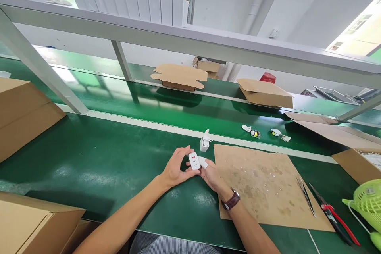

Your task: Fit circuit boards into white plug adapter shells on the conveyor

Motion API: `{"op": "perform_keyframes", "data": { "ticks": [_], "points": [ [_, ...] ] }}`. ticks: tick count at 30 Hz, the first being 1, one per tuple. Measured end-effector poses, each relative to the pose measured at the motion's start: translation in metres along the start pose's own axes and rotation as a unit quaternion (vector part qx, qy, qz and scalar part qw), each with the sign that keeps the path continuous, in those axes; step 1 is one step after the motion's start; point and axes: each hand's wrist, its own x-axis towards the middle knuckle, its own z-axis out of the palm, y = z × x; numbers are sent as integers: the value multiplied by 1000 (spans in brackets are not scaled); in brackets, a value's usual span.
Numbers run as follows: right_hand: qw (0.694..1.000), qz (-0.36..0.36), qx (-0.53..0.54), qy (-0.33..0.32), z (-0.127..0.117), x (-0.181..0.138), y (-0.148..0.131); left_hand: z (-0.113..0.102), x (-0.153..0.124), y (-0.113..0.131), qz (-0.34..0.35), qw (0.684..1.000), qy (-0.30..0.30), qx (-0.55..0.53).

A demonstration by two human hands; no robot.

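Note:
A small white charger with a red port and two dark slots on its face is held above the green table. My left hand has its thumb and fingers closed on the charger's left side and lower edge. From the right, my right hand grips the same charger; a white cover sits on one of its fingers. Just behind the hands stands a small open white box with white pieces sticking out of its top.
A stained cardboard sheet lies to the right, with tweezers and red-handled pliers near its edge. A green fan stands far right. Small parts lie on the green belt. Cardboard boxes stand at left.

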Motion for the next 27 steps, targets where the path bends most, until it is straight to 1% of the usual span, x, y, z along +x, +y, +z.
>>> {"op": "perform_keyframes", "data": {
  "ticks": [2,4,5,7,9,10,11,13,14,15,16,17,19,22,24,27],
  "points": [
    [998,-40,-32,31,-1,2,2,-2,3,2,19,1000,6,3],
    [988,-110,-82,67,0,2,2,-4,4,2,28,999,11,18],
    [980,-148,-111,77,0,0,1,-5,4,2,22,999,12,31],
    [959,-212,-174,75,-1,-3,-1,-4,2,-3,-23,998,11,63],
    [934,-260,-233,75,-4,-6,-3,-1,2,-12,-93,993,4,74],
    [922,-279,-256,87,-8,-6,-3,2,2,-18,-130,989,1,67],
    [910,-296,-269,112,-13,-5,-4,4,4,-23,-164,985,-2,56],
    [893,-312,-264,189,-26,2,-4,10,13,-34,-219,975,-8,27],
    [892,-303,-248,224,-34,6,-3,13,20,-38,-241,970,-11,14],
    [898,-284,-227,248,-42,12,-2,16,27,-42,-260,965,-18,3],
    [907,-259,-207,258,-49,17,-1,18,35,-45,-273,961,-31,-10],
    [919,-235,-189,255,-55,22,1,21,43,-47,-282,958,-48,-25],
    [936,-205,-170,229,-62,30,4,27,56,-49,-285,953,-86,-58],
    [945,-205,-166,192,-61,34,8,35,68,-50,-263,950,-130,-111],
    [953,-210,-156,153,-58,33,11,39,72,-52,-249,947,-154,-136],
    [963,-206,-142,100,-54,31,14,41,73,-58,-244,944,-167,-148]
  ]
}}
